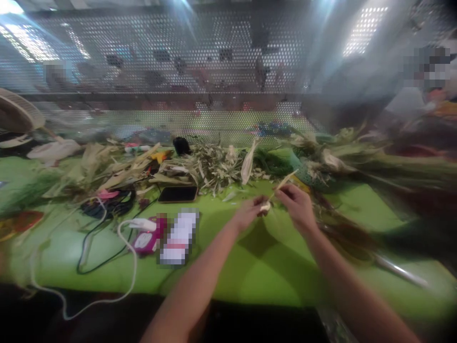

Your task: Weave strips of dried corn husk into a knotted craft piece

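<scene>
Both my hands meet over the middle of the green table [271, 267]. My left hand [248, 212] is closed in a pinch on a small pale piece of leaf strip [266, 206]. My right hand [298, 205] is closed too, its fingers gripping a thin pale leaf strip [283, 182] that rises from the pinch up to the right. The picture is smeared by motion, so the exact grip is hard to read.
A heap of dried leaves and husks [207, 166] runs across the back of the table. A black phone [177, 194], a pink device [148, 237] with white cable [124, 247], black cables [107, 202] lie at left. A perforated metal screen [214, 71] stands behind.
</scene>
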Demonstrator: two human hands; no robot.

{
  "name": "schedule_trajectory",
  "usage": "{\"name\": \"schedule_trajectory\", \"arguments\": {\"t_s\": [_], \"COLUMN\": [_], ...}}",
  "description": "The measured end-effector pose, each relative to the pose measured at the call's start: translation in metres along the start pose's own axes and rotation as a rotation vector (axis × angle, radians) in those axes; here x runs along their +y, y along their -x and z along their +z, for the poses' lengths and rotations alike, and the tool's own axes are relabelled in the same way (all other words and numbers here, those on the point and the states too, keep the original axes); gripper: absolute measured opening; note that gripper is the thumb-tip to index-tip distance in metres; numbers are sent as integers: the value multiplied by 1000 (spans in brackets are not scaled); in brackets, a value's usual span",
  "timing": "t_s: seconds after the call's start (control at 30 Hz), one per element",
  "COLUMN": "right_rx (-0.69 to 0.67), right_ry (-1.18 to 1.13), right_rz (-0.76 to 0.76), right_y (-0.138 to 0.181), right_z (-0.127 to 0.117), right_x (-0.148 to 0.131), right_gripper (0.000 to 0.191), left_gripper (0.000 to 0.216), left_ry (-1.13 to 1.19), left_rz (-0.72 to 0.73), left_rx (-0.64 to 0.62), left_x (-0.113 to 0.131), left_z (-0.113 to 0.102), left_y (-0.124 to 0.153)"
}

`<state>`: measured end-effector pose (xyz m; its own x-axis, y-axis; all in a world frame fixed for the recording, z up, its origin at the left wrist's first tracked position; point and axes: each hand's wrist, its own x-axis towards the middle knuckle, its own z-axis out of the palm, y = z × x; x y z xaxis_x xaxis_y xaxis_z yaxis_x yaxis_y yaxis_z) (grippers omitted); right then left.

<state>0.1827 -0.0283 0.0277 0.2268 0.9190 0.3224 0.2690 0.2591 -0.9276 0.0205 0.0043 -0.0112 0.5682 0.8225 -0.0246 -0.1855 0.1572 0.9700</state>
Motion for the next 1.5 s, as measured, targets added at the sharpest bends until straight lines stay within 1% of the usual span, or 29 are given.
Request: {"name": "schedule_trajectory", "arguments": {"t_s": [0.1,0.2,0.33,0.4,0.47,0.6,0.63,0.7,0.8,0.93,1.0,1.07,1.13,1.23,1.3,1.33,1.43,1.5], "right_rx": [-13,-74,-182,-230,-205,19,47,18,-107,-161,-194,-213,-206,-128,-82,-81,-109,-131], "right_ry": [-21,-25,-28,9,65,144,149,134,110,199,269,316,296,183,125,106,20,-59], "right_rz": [25,79,172,186,138,-68,-96,-110,-114,-187,-246,-308,-314,-190,-102,-71,9,76], "right_y": [-1,-2,-3,-4,-5,-3,-2,1,4,4,2,1,0,0,0,0,-1,-2], "right_z": [0,2,4,4,3,-3,-4,-3,3,9,7,4,0,-1,-1,-1,0,0], "right_x": [4,7,8,8,8,6,5,3,2,8,10,9,6,3,3,3,2,1], "right_gripper": [28,31,38,38,35,29,27,25,23,15,9,8,10,20,23,24,25,25], "left_gripper": [23,17,17,18,21,30,30,30,29,30,31,32,31,32,32,33,35,36], "left_ry": [-130,-230,-243,-209,-156,-15,25,120,261,415,482,497,453,298,162,97,-68,-136], "left_rz": [17,57,110,120,115,107,114,125,114,69,33,2,-3,23,35,39,58,78], "left_rx": [-66,-124,-189,-195,-140,61,101,168,235,203,178,156,154,164,118,79,-25,-48], "left_x": [1,-1,-5,-6,-6,-5,-4,-3,-2,2,4,5,3,-2,-5,-6,-4,0], "left_z": [1,1,2,2,0,-5,-6,-8,-7,-3,-1,-1,-1,-3,-4,-4,-5,-5], "left_y": [1,1,1,1,0,-3,-4,-5,-7,-5,-3,-2,-3,-5,-6,-5,-2,1]}}
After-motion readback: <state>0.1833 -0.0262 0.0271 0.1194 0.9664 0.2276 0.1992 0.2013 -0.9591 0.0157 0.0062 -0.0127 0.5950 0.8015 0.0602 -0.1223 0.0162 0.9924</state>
